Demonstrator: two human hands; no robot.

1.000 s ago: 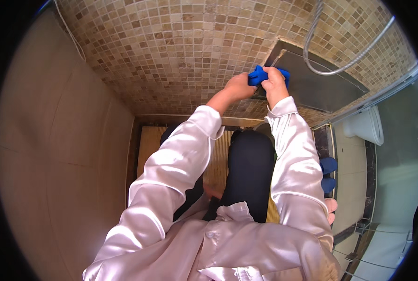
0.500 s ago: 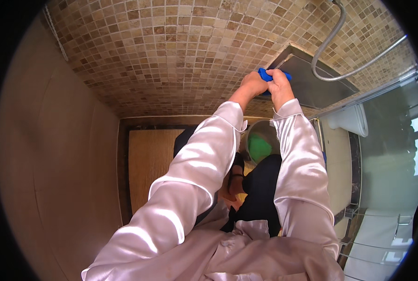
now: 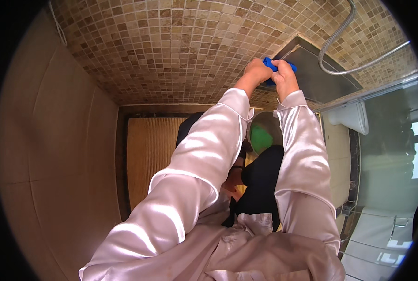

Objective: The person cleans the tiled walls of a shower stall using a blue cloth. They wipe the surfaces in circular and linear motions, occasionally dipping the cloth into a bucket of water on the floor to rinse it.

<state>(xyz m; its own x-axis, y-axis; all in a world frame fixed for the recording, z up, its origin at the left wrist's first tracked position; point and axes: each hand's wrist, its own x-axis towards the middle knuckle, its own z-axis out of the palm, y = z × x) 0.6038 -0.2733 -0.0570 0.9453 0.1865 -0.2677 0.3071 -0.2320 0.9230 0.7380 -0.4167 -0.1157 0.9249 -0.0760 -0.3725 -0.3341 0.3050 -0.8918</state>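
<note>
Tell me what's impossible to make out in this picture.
All in the head view:
- Blue cloth: full shape hidden by left hand and right hand.
- Bucket: near side hidden behind the knee.
- Green thing inside it: too indistinct to identify.
- Hose: upper end cut off by top edge.

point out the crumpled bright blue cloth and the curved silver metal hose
Crumpled bright blue cloth (image 3: 268, 62), head view: exposed upper left part.
Curved silver metal hose (image 3: 338, 73), head view: bottom of its loop.
</note>
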